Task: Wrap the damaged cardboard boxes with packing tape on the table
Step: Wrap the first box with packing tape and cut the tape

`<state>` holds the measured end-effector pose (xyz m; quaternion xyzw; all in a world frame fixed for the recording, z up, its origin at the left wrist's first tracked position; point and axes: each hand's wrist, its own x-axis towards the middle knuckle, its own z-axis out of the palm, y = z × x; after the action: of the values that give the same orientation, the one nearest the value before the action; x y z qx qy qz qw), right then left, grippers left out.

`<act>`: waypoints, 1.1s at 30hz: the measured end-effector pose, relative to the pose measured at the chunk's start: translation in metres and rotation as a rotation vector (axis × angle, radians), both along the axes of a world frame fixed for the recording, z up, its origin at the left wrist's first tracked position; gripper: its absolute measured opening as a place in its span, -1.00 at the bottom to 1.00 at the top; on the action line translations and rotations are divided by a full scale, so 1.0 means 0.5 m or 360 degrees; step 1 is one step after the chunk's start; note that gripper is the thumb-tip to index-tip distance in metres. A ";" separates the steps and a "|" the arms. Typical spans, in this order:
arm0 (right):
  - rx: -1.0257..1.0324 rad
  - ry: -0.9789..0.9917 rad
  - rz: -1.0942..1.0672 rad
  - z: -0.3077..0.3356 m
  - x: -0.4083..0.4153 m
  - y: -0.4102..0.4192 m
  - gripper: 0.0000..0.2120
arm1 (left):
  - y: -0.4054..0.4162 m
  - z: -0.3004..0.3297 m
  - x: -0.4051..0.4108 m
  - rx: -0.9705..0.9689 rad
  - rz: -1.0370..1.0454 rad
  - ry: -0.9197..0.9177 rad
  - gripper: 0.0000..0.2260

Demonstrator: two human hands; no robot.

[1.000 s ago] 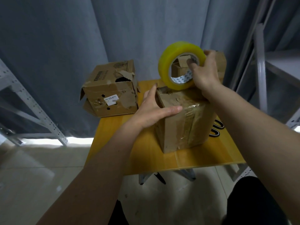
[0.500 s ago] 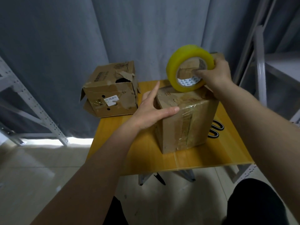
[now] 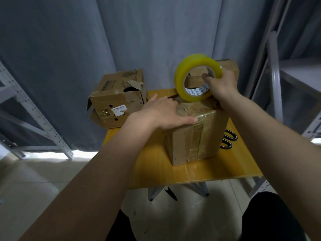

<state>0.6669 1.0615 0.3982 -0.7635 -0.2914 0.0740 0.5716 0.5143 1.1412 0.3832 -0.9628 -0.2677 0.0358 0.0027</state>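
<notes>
Our left hand (image 3: pixel 161 113) presses flat-fingered on the crumpled, tape-glossed near box (image 3: pixel 194 136) mid-table (image 3: pixel 151 164); our right hand (image 3: pixel 222 86) grips the yellow tape roll (image 3: pixel 194 77) upright on its far top edge.

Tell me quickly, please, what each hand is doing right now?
Left hand: open, pressing flat on the taped brown cardboard box.
Right hand: gripping the yellow roll of packing tape.
</notes>
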 end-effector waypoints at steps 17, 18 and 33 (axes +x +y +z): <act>-0.0004 0.0099 -0.0059 -0.013 0.014 0.016 -0.70 | -0.010 -0.022 0.034 -0.0079 0.0113 -0.0072 0.01; 0.0032 0.0109 -0.0070 -0.014 0.014 0.016 -0.70 | -0.008 -0.020 0.034 -0.0093 0.0116 -0.0067 0.02; 0.0194 -0.0166 -0.0329 -0.009 0.032 0.025 -0.81 | -0.010 -0.007 0.032 -0.0096 0.0135 0.0060 0.00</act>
<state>0.6830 1.0740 0.3936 -0.7561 -0.2445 -0.0428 0.6055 0.5301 1.1361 0.3798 -0.9494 -0.3070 0.0620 -0.0227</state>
